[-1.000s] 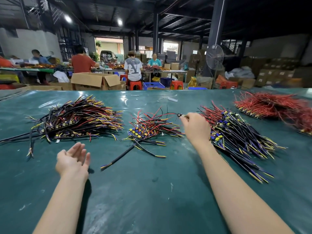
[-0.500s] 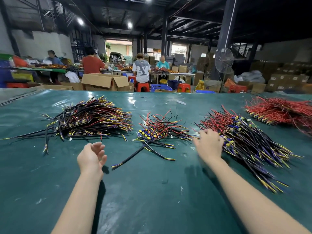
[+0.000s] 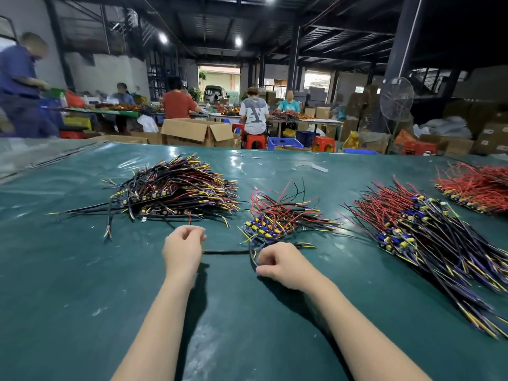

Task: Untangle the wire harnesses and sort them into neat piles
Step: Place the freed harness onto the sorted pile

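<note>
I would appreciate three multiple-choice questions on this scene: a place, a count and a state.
1. Where on the green table is the all-red pile? A. far right B. far left C. centre
2. How many wire piles lie on it? A. two B. four C. six
3. What are the left hand and right hand doing? A. lying flat B. holding a black harness C. lifting a box
Answers: 1 A, it sits at the right edge. 2 B, dark pile, small middle pile, right pile, all-red pile. 3 B, curled fingers grip it between them.
</note>
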The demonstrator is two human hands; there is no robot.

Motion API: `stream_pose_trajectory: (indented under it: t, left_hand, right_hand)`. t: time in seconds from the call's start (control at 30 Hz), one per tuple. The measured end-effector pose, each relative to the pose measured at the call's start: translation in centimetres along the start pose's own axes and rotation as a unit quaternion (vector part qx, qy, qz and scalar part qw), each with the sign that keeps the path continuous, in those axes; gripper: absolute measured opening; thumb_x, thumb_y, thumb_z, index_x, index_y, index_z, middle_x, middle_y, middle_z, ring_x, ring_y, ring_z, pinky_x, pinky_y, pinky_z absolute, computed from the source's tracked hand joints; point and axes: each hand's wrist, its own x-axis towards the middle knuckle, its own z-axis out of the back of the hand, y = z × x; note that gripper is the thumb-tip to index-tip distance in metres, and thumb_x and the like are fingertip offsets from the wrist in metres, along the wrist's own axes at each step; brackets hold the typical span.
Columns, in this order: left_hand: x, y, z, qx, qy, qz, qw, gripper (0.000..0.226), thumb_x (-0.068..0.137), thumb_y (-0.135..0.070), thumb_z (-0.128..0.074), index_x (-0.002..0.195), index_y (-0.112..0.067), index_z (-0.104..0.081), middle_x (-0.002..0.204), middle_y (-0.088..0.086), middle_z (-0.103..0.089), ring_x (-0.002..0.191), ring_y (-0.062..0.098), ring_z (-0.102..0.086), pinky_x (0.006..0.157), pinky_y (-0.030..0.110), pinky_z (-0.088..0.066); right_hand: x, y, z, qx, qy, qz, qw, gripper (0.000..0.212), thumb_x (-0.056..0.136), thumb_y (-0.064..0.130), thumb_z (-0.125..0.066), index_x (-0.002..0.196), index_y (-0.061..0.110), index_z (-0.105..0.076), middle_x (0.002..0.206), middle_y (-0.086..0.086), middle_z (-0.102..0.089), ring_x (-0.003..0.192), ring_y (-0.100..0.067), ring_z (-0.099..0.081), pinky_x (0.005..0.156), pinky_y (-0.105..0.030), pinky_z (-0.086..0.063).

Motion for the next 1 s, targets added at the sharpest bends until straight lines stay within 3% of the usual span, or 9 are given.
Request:
stream_pose_trajectory:
  t: [0.17,0.3,0.37,0.43,0.5,0.57,0.67,0.8,1.0]
  left_hand:
    - [0.1,0.5,0.3,0.047,0.019,0.013,0.999,0.017,0.088,-0.004,-0.047,0.084,-0.011,-0.062,0.073,0.000,-0.061,0.074,0.022,-0.054,0.076,0.034,-0.045]
    - [-0.4,0.8,-0.1,0.234,0.101,-0.010,0.967,0.028,0.086,-0.015,-0.055,0.113,-0.007,-0.061,0.110,0.009,-0.065,0.097,0.025,-0.060,0.089,0.031,-0.046]
    - [-1.1,0.3,-0.5,0.332,0.131,-0.039,0.933,0.036,0.087,-0.023,-0.055,0.122,-0.011,-0.056,0.124,0.006,-0.060,0.113,0.023,-0.054,0.088,0.026,-0.039]
    - [-1.9,-0.1,-1.0,0.393,0.164,-0.053,0.903,0.036,0.089,-0.028,-0.052,0.122,-0.012,-0.054,0.126,0.008,-0.058,0.115,0.023,-0.053,0.084,0.026,-0.038]
    - [-2.6,-0.4,-1.2,0.428,0.184,-0.065,0.882,0.032,0.090,-0.031,-0.052,0.116,-0.013,-0.052,0.122,0.010,-0.059,0.107,0.023,-0.054,0.078,0.026,-0.037]
    - [-2.7,-0.5,-1.3,0.387,0.188,-0.047,0.901,0.043,0.088,-0.027,-0.057,0.126,-0.009,-0.047,0.118,0.009,-0.058,0.095,0.021,-0.055,0.074,0.025,-0.037]
    - [-2.7,-1.1,-1.4,0.104,0.178,0.097,0.974,0.051,0.085,-0.007,-0.062,0.130,-0.005,-0.038,0.103,0.012,-0.054,0.075,0.018,-0.054,0.064,0.028,-0.042]
    - [-2.9,-1.4,-1.7,-0.074,0.223,0.238,0.943,0.017,0.082,0.004,-0.062,0.096,0.001,-0.054,0.095,0.018,-0.060,0.067,0.025,-0.057,0.049,0.029,-0.048]
    - [-3.7,-1.7,-1.6,-0.194,0.232,0.256,0.918,0.017,0.088,0.007,-0.052,0.078,-0.006,-0.056,0.069,0.009,-0.065,0.045,0.016,-0.060,0.038,0.017,-0.048]
  right_hand:
    - [-2.3,0.9,4.2,0.182,0.304,0.055,0.933,0.003,0.066,0.013,-0.072,0.065,0.015,-0.073,0.044,0.013,-0.055,0.042,0.003,-0.042,0.046,-0.015,-0.031]
    - [-1.4,-0.2,4.6,0.359,0.007,-0.067,0.931,0.017,0.076,0.014,-0.065,0.060,0.012,-0.070,0.050,0.000,-0.051,0.040,-0.006,-0.040,0.039,-0.015,-0.027]
    - [-0.5,-1.3,3.2,0.127,-0.127,-0.163,0.970,0.012,0.081,0.018,-0.062,0.076,0.010,-0.070,0.070,-0.010,-0.059,0.062,-0.018,-0.055,0.056,-0.023,-0.041]
    - [-0.2,-1.9,1.3,-0.084,-0.120,-0.202,0.968,0.022,0.082,0.028,-0.059,0.098,0.016,-0.067,0.099,-0.009,-0.066,0.095,-0.024,-0.060,0.077,-0.029,-0.044]
    - [-0.1,-1.7,0.4,-0.050,-0.124,-0.192,0.972,0.029,0.084,0.032,-0.058,0.109,0.017,-0.062,0.112,-0.006,-0.065,0.107,-0.026,-0.057,0.081,-0.029,-0.042]
    - [0.2,-1.3,0.1,0.021,-0.150,-0.172,0.973,0.029,0.085,0.029,-0.059,0.111,0.016,-0.059,0.107,-0.004,-0.064,0.106,-0.025,-0.056,0.078,-0.027,-0.038]
    - [0.4,-1.3,-0.2,0.138,-0.170,-0.173,0.960,0.023,0.086,0.014,-0.060,0.106,0.014,-0.050,0.080,0.004,-0.051,0.086,-0.021,-0.051,0.072,-0.026,-0.033]
    - [0.4,-1.1,0.0,0.414,-0.194,-0.148,0.877,0.029,0.083,-0.010,-0.051,0.100,0.012,-0.041,0.077,0.000,-0.046,0.065,-0.012,-0.044,0.061,-0.022,-0.036]
    - [0.9,-1.0,-0.1,0.352,-0.237,-0.175,0.888,0.018,0.085,0.002,-0.056,0.083,0.017,-0.047,0.085,-0.005,-0.053,0.077,-0.020,-0.050,0.074,-0.035,-0.042]
